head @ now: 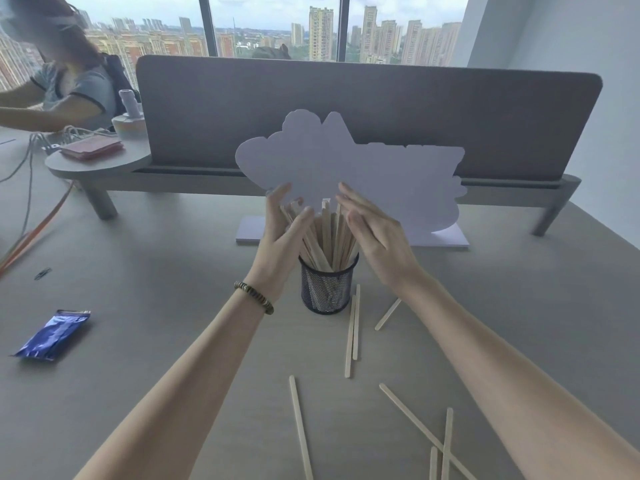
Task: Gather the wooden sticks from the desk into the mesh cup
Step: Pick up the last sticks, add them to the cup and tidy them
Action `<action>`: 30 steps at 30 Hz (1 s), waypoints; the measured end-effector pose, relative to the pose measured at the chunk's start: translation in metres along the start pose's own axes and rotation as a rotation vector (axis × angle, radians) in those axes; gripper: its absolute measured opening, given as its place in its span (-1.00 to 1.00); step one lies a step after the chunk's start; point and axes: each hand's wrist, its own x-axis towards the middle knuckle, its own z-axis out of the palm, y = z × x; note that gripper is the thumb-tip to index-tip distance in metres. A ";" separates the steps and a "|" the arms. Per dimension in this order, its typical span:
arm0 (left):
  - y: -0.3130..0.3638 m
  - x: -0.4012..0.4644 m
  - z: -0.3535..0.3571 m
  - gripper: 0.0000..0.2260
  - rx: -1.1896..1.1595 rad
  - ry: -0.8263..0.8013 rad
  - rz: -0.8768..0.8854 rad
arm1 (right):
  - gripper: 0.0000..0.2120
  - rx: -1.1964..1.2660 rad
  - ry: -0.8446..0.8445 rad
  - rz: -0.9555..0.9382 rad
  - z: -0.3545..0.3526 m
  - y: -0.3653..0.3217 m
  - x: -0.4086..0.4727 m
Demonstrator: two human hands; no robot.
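A black mesh cup (pixel 327 289) stands in the middle of the desk, packed with a bunch of upright wooden sticks (pixel 329 237). My left hand (pixel 282 233) is against the left side of the bunch, fingers spread and touching the sticks. My right hand (pixel 372 233) is just right of the bunch, fingers straight and apart, palm facing it. Loose sticks lie on the desk: two side by side (pixel 352 332) right of the cup, one short-looking stick (pixel 388 315) under my right wrist, one (pixel 300 427) near the front, and several crossed (pixel 433 441) at the front right.
A white cut-out sign on a flat base (pixel 381 168) stands right behind the cup, before a grey desk divider (pixel 346 98). A blue foil packet (pixel 53 334) lies at the left. Another person sits at the far left with cables and a pink book.
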 end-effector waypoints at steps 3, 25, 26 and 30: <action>0.006 0.000 -0.001 -0.61 0.044 -0.022 0.033 | -0.60 0.003 -0.011 0.003 -0.001 0.000 -0.002; 0.005 -0.040 -0.011 -0.81 0.248 0.323 -0.034 | -0.57 0.170 0.096 0.396 -0.024 0.026 -0.026; 0.007 -0.046 -0.013 -0.86 0.341 0.381 -0.057 | -0.65 0.072 0.049 0.411 -0.027 0.029 -0.033; 0.019 -0.071 -0.020 -0.91 0.809 0.043 -0.159 | -0.70 -0.233 -0.277 0.477 -0.035 0.034 -0.062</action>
